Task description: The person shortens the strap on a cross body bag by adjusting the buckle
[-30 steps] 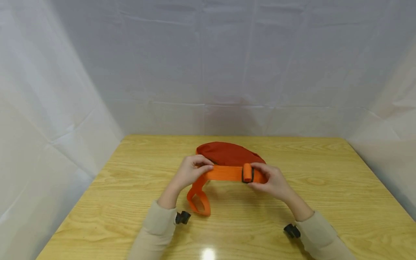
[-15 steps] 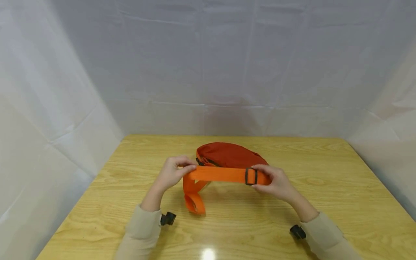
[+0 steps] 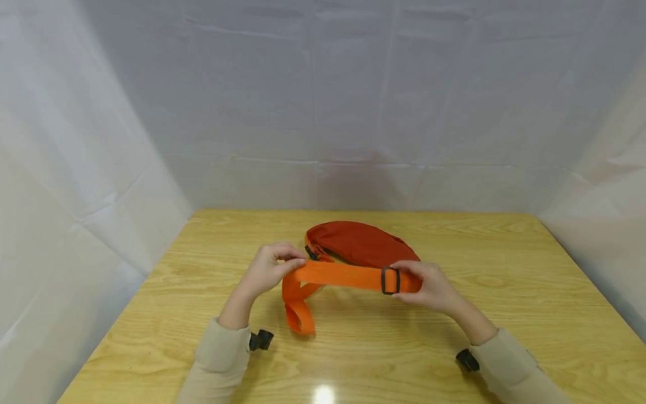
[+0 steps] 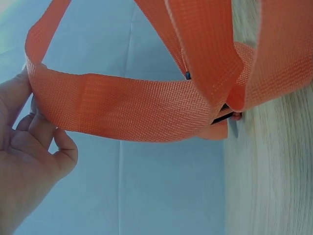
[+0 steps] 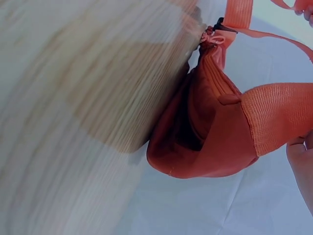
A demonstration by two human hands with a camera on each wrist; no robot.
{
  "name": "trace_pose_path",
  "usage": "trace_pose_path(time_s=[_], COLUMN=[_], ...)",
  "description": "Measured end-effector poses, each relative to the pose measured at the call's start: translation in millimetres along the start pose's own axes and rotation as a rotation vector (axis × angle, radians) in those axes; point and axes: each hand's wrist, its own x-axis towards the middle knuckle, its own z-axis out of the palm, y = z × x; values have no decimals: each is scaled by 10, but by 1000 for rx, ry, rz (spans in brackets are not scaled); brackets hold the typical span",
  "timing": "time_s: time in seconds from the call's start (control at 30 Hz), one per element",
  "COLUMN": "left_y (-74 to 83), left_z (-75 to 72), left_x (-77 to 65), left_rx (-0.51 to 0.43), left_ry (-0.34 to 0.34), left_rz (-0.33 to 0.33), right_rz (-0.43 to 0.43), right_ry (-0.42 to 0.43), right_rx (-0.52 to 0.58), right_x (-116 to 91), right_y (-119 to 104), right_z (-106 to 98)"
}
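An orange webbing strap [image 3: 343,275] is stretched between my two hands above the table. My left hand [image 3: 270,269] pinches it between thumb and fingers at the left. At the right end my right hand [image 3: 429,285] grips the strap beside a black slide buckle [image 3: 390,280]. Behind the strap a red waist bag [image 3: 360,242] lies on the table; in the right wrist view the strap runs out from the sewn end of the bag [image 5: 210,132]. A loose strap loop [image 3: 300,318] hangs below my left hand.
The wooden table [image 3: 202,359] has a pale sheet [image 3: 313,112] behind it and at both sides. A black wrist mount [image 3: 261,339] sits at the left sleeve, and another black mount [image 3: 467,360] at the right sleeve.
My left hand has moved left, lengthening the stretch of strap between the hands. The strap bunched up at the buckle has flattened, and my right hand has shifted slightly right and nearer.
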Motion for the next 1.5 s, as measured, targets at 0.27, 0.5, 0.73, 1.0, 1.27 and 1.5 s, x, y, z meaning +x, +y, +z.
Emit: trace_pose_path(time_s=[0.27,0.5,0.73,1.0,1.27,1.5], left_y=[269,205,-6,17,-21,-34], left_z=[-32,-29,29,131,266,257], left_x=[-21,-29,-37,-58,-59,-42], left_rx=[15,4,0,25,117,113], left_ry=[-3,3,-49,-289,-416,-442], left_rz=[13,3,9,23,73,113], right_rz=[-43,-23,12,102,43,58], right_ry=[-38,-52,-63,-259,-394,-497], right_rx=[-27,-15,1,-28,-24,-24], right_x=[-19,-25,-46,-77,-112,-149], right_y=[30,17,25,41,86,156], right_z=[-7,-27,-31,-60,-67,-53])
